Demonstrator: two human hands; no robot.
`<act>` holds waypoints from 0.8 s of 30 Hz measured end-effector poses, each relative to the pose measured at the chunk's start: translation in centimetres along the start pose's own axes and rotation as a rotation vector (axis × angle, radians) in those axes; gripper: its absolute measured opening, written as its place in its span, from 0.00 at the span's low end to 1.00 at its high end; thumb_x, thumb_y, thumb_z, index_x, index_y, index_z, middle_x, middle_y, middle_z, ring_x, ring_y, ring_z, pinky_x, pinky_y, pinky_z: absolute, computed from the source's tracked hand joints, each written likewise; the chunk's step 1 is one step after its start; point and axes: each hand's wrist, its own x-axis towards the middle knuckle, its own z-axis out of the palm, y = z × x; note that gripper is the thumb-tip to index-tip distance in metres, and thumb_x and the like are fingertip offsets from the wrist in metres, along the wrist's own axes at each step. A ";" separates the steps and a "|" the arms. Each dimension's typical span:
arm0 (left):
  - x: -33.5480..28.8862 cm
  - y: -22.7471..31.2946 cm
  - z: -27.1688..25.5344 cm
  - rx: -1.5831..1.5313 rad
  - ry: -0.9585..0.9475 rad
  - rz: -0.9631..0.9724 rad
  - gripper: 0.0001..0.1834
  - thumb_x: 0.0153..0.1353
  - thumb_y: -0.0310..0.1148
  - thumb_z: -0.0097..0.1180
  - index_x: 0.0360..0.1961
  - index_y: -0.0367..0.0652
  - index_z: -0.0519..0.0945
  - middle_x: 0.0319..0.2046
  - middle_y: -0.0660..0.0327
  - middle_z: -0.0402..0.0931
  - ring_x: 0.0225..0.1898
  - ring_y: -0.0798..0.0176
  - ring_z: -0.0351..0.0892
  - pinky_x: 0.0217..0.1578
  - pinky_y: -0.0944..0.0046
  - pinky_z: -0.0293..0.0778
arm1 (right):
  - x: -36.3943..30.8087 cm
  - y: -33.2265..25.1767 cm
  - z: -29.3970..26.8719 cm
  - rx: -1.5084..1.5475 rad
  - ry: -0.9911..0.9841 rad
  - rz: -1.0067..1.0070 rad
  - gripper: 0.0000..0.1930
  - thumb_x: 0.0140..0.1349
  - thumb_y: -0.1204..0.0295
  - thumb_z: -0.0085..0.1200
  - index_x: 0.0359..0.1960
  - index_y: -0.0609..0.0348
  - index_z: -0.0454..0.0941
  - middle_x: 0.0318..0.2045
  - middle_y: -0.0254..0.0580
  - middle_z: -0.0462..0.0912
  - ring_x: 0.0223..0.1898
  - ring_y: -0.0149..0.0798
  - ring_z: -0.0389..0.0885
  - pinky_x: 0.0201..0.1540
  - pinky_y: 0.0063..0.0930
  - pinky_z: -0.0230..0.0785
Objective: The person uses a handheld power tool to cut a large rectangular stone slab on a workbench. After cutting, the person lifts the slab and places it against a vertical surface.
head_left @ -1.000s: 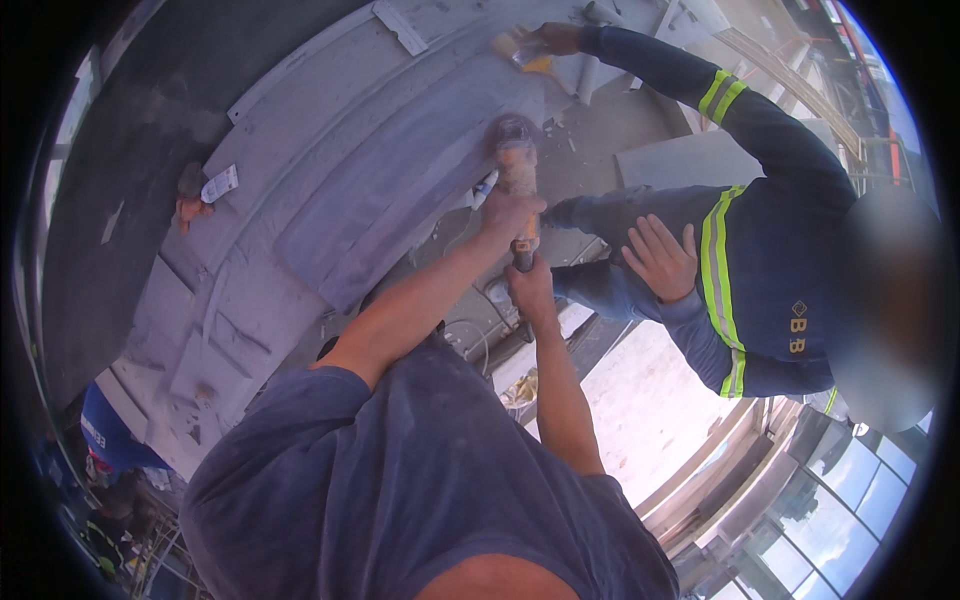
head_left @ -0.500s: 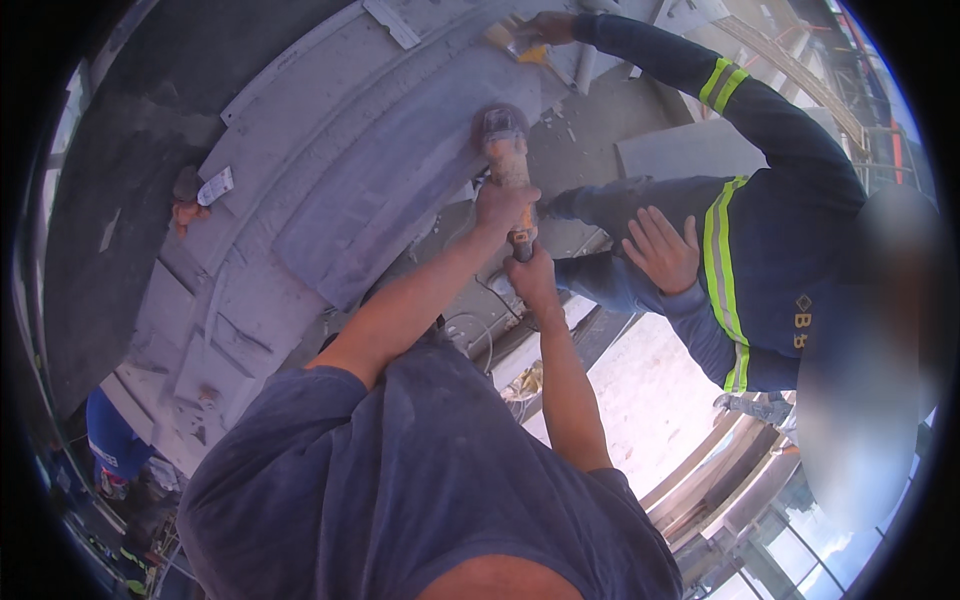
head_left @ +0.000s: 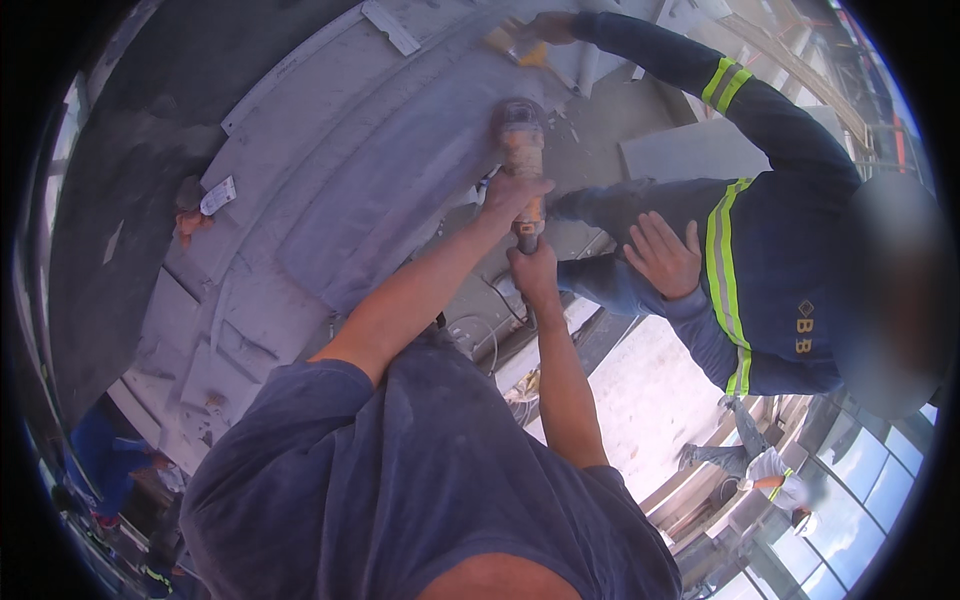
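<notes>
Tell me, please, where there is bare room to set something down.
The curved grey slab looks bare left of the power tool, above the left forearm. Around the tool is crowded: left hand, right hand, co-worker's leg and brush nearby.

Angle grinder [head_left: 523, 155], partly masked.
Left hand [head_left: 513, 195] covers mid-body, right hand [head_left: 533, 265] the rear grip. Disc edge hazy; contact with curved grey panel [head_left: 390, 200] can't be told. Co-worker's [head_left: 775, 280] head blurred; fingers hide part of the brush [head_left: 515, 42]. Distant worker [head_left: 780, 480] too small for detail. Wearer's shirt [head_left: 420, 470] cut by lower edge.
</notes>
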 end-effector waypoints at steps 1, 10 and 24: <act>-0.4 0.7 -0.3 -0.026 -0.011 -0.036 0.28 0.56 0.34 0.83 0.54 0.35 0.83 0.45 0.54 0.87 0.42 0.58 0.91 0.41 0.53 0.88 | -0.1 -0.6 -0.2 0.010 -0.015 0.016 0.18 0.59 0.67 0.64 0.45 0.70 0.80 0.30 0.52 0.88 0.30 0.44 0.88 0.37 0.43 0.80; -3.1 -2.8 -0.5 -0.006 0.130 0.038 0.26 0.56 0.32 0.82 0.53 0.34 0.83 0.44 0.54 0.87 0.40 0.59 0.90 0.41 0.53 0.88 | -3.4 1.1 -1.7 -0.037 -0.143 0.030 0.24 0.59 0.67 0.63 0.52 0.75 0.81 0.41 0.71 0.90 0.49 0.71 0.91 0.53 0.54 0.80; 0.9 -1.4 1.1 0.071 0.083 -0.014 0.22 0.57 0.31 0.79 0.49 0.33 0.85 0.41 0.54 0.87 0.38 0.58 0.90 0.39 0.51 0.87 | -1.9 -1.7 -2.0 0.117 -0.133 0.181 0.21 0.60 0.66 0.63 0.50 0.70 0.81 0.30 0.56 0.89 0.25 0.52 0.87 0.31 0.47 0.79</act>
